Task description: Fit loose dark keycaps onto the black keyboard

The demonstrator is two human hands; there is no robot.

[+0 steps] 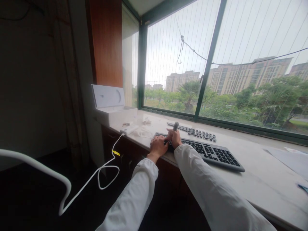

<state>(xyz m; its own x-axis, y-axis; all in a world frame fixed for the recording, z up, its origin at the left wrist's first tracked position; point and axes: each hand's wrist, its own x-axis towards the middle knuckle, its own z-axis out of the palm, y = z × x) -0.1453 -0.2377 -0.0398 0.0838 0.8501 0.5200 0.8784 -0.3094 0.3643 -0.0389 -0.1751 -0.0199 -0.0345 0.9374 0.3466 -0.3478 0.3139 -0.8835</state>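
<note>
A dark keyboard (pixel 214 152) lies along the front edge of the white marbled counter, with its keycaps off over the part I can see. My left hand (pixel 158 146) is closed over its left end, with the fingers bent against the frame. Beside it, my right hand (pixel 175 137) is wrapped round a dark-handled tool (pixel 176 125), whose handle sticks up above the fist. The tool's lower end is hidden between my hands, so its kind cannot be made out. Behind the keyboard, loose dark keycaps (pixel 204 134) lie in rows.
An open white box (pixel 115 115) stands at the counter's left end. Near it lie a white power strip (pixel 129 130) and crumpled clear plastic (pixel 144 131). A white cable (pixel 89 186) hangs off the left edge. Paper sheets (pixel 288 160) lie at right, below the window.
</note>
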